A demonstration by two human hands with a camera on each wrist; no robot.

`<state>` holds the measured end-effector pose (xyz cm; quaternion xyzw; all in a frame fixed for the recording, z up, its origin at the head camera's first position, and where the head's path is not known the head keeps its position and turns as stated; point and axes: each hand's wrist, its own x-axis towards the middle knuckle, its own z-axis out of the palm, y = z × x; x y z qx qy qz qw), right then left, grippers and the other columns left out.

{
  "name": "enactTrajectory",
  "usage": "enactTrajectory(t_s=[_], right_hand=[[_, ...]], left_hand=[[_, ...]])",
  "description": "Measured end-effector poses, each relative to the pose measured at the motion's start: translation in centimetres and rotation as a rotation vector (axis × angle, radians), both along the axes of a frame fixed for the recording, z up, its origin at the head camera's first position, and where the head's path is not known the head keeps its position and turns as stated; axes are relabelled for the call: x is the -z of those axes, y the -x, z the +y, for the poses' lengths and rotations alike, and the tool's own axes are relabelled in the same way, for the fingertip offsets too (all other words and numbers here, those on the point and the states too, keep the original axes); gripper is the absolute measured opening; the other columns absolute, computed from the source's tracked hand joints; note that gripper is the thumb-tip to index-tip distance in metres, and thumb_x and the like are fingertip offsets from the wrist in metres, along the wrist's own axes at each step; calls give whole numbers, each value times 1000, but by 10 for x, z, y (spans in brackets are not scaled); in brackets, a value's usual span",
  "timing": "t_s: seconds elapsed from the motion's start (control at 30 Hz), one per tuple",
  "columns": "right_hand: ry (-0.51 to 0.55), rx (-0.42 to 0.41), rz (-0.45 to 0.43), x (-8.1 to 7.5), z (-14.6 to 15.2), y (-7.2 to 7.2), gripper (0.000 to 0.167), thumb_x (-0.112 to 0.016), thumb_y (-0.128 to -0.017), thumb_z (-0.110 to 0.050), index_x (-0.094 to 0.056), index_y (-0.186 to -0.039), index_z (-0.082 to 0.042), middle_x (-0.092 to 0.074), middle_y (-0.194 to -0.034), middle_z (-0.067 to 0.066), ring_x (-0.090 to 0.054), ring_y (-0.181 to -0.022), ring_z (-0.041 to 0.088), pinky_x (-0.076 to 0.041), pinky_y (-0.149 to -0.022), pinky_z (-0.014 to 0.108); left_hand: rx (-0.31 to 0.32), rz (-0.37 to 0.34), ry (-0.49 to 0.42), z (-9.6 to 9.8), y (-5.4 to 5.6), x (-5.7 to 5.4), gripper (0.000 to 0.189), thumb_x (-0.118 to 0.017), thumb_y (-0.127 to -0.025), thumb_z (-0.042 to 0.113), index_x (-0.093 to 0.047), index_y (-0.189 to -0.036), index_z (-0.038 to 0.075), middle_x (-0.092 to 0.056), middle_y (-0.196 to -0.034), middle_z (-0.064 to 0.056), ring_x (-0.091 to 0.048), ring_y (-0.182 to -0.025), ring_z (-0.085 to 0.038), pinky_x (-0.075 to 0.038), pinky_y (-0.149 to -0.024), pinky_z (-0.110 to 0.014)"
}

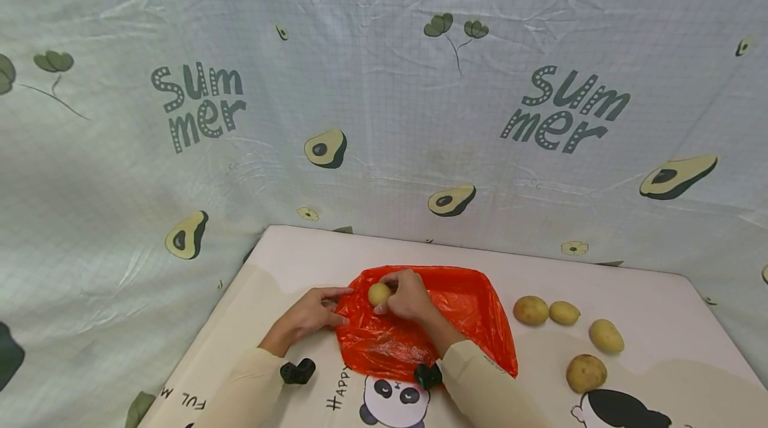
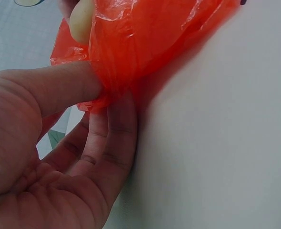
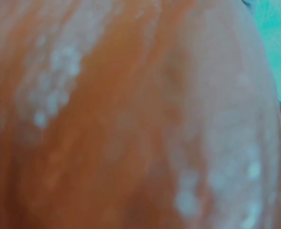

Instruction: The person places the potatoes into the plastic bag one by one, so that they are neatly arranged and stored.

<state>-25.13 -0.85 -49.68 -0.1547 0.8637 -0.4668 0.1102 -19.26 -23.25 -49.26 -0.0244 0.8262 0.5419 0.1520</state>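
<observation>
A red plastic bag (image 1: 462, 308) lies on the table in front of me. My left hand (image 1: 309, 315) pinches its left edge between thumb and fingers, which the left wrist view shows up close. Over the left part of the bag, my right hand (image 1: 408, 296) holds a small potato (image 1: 379, 294) with thumb and fingers. In the left wrist view that potato (image 2: 82, 21) appears just beyond the bag's edge. Blurred red plastic (image 3: 131, 114) fills most of the right wrist view and hides the right hand's fingers there.
Several potatoes lie to the right of the bag, among them a large one (image 1: 586, 373) near the front and a small one (image 1: 564, 313) farther back. The table (image 1: 312, 248) has printed panda and lettering patterns. A patterned curtain (image 1: 384, 115) hangs behind it.
</observation>
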Motion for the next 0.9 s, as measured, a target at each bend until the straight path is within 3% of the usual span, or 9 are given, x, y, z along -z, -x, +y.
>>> enactTrajectory(t_s=[0.2,0.9], right_hand=[[5,19,-11,0,1,0,48,-88,-78,-3,-74,-123,0,-74,-115,14,-64,-98,26,-62,-93,49],[-8,31,8,2,0,0,48,-90,-77,-6,-75,-122,0,-74,-115,13,-63,-96,26,-61,-91,48]], left_hand=[[-21,-5,20,1,-1,-1,62,-79,-84,-2,-63,-143,8,-68,-127,-14,-63,-91,-21,-64,-86,-34],[-18,4,24,1,-1,0,62,-80,-84,-1,-62,-143,8,-68,-125,-14,-63,-91,-20,-64,-86,-35]])
